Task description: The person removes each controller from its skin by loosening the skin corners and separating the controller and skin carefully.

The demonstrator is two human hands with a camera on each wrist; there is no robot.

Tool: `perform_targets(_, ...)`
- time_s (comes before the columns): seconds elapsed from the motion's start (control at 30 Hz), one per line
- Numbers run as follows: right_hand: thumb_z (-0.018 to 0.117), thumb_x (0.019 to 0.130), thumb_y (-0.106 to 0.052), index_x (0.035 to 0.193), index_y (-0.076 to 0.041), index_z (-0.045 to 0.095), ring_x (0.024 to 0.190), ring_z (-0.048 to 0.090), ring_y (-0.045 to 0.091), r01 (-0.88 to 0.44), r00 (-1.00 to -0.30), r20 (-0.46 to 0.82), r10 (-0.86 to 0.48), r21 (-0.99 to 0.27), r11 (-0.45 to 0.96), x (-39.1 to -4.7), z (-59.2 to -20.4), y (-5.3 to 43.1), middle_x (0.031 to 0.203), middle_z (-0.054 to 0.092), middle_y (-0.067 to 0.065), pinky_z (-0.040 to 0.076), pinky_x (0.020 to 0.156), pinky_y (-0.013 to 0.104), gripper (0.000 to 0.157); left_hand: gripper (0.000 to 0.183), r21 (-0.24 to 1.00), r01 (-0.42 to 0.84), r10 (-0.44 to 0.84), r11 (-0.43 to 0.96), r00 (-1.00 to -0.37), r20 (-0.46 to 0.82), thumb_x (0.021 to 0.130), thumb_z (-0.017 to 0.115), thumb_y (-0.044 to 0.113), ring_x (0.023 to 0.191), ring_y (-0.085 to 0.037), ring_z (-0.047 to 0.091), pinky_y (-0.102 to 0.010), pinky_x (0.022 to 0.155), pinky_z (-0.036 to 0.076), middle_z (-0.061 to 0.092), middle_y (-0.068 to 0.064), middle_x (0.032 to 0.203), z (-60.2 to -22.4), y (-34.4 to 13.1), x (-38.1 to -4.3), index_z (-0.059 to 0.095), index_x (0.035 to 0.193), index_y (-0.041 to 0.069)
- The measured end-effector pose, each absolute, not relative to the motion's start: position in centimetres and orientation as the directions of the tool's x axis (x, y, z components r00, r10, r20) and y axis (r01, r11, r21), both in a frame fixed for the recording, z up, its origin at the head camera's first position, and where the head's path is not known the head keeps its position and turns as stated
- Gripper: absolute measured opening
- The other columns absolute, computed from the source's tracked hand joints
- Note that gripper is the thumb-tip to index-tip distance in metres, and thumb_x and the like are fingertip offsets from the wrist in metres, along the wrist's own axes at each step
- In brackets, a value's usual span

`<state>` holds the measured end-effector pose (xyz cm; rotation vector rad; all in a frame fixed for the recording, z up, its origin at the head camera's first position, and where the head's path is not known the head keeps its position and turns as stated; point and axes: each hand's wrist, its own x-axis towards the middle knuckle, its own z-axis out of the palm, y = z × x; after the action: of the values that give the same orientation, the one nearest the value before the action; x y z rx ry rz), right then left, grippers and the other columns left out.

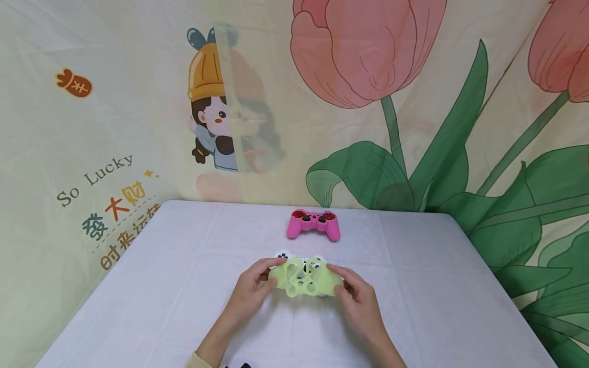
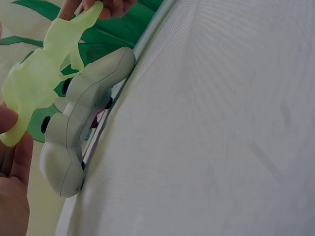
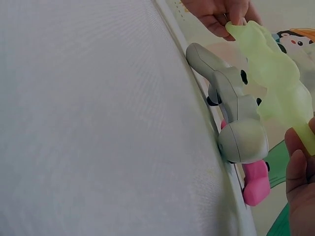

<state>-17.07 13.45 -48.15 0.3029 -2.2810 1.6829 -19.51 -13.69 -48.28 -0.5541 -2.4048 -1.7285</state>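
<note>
A limp pale yellow-green silicone controller cover (image 1: 327, 281), with cut-out holes, is stretched out between both hands. My left hand (image 1: 250, 287) pinches its left end between thumb and fingers. At the other end, my right hand (image 1: 361, 302) pinches it the same way. Just beneath and behind the cover, a white game controller (image 2: 101, 73) rests on the table, partly hidden in the head view. Both wrist views show the cover raised above the controller's thumbsticks, sagging in the middle. In the right wrist view the controller's rounded grip (image 3: 246, 140) faces the camera.
Farther back on the table lies a pink game controller (image 1: 314, 221) with black thumbsticks. A white cloth covers the table (image 1: 184, 286). Directly behind the table's far edge hangs a printed backdrop (image 1: 271, 189) with tulips and a cartoon figure.
</note>
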Motion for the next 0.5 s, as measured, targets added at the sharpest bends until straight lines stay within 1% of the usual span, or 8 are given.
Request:
perform_targets(0.27,0.064,0.091,0.012,0.132,-0.021,0.075,0.076,0.050,0.010,-0.309,-0.946,0.324,0.002,-0.903,0.300,-16.93,-48.00,13.43,0.103,0.066,0.000,0.043,0.061,0.021,0.054,0.052,0.886,0.379,0.241,0.266,-0.916,0.320,0.095,0.063,-0.007,0.101,-0.010,0.060,-0.024,0.088,0.052,0.066,-0.003,0.138,-48.27,-13.75,-19.45,0.068,0.140,0.017)
perform_targets(0.37,0.065,0.092,0.011,0.131,-0.021,0.075,0.075,0.050,0.011,-0.304,-0.948,0.320,0.003,-0.905,0.297,-16.91,-47.96,13.44,0.099,0.065,0.001,0.043,0.060,0.021,0.052,0.053,0.884,0.380,0.238,0.273,-0.917,0.321,0.094,0.062,-0.007,0.103,-0.012,0.059,-0.024,0.089,0.050,0.066,-0.002,0.140,-48.31,-13.75,-19.45,0.068,0.140,0.018)
perform_targets(0.5,0.066,0.092,0.011,0.131,-0.021,0.075,0.074,0.050,0.011,-0.306,-0.947,0.321,0.002,-0.904,0.298,-16.97,-48.05,13.44,0.099,0.065,0.001,0.043,0.059,0.021,0.052,0.056,0.876,0.385,0.230,0.290,-0.917,0.327,0.092,0.061,-0.008,0.105,-0.017,0.057,-0.024,0.089,0.048,0.066,0.001,0.140,-48.36,-13.73,-19.44,0.069,0.140,0.020)
